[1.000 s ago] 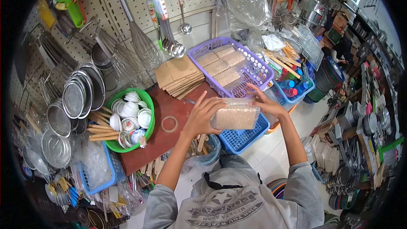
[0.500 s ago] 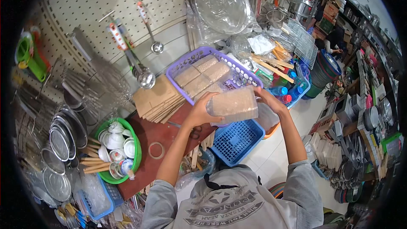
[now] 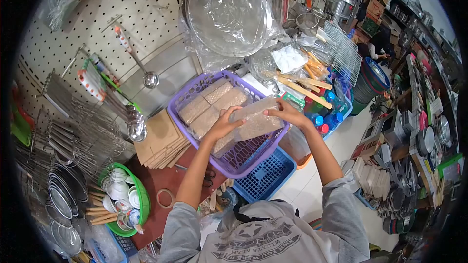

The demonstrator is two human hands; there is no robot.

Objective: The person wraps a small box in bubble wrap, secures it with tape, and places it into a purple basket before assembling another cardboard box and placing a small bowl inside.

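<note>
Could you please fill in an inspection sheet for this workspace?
Surface: red table, partly covered.
Job's things: wrapped pack, held tilted over the purple basket, which contains more packs.
Clutter: paper stack, tape ring, scissors and green basket of bowls.
Hands: left hand and right hand both grip the wrapped pack.
Cables: nothing seen.
Surroundings: pegboard with a hanging ladle; blue basket near the purple basket; another person in the background.

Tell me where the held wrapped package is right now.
In the head view, the wrapped package is just right of centre, between the left hand and right hand, over the purple basket, right of the other wrapped packages.
</note>
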